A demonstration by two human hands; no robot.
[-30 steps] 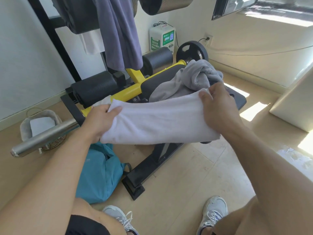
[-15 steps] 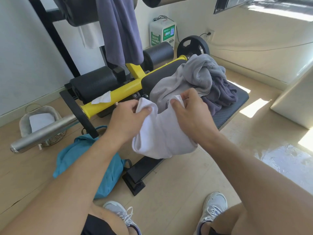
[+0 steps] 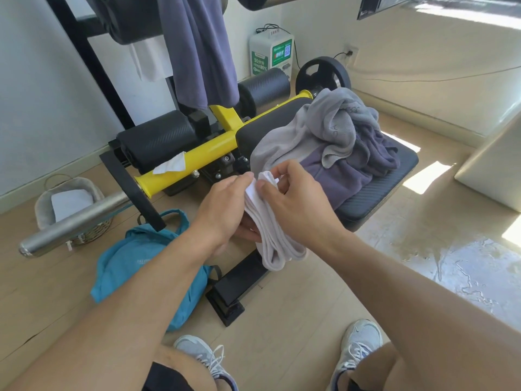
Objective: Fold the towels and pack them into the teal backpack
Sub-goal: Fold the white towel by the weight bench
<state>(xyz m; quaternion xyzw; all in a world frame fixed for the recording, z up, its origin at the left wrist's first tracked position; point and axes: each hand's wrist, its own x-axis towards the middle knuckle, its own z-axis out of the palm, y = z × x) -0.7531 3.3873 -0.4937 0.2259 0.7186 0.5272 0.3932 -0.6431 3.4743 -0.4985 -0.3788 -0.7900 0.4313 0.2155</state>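
1. White towel (image 3: 270,235), folded into a narrow hanging bundle, is held in front of the bench (image 3: 375,190): left hand (image 3: 225,213) grips its side, right hand (image 3: 293,204) pinches its top edge.
2. Teal backpack (image 3: 135,266) lies on the floor below the left forearm; grey towel (image 3: 324,128) and purple towel (image 3: 352,170) are heaped on the bench.

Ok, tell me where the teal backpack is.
The teal backpack lies on the floor at lower left, beneath the left forearm, beside the bench's black foot.

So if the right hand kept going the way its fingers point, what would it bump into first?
The right hand points left across the white towel, so it would probably meet the left hand first; they look almost touching, though depth is unclear.
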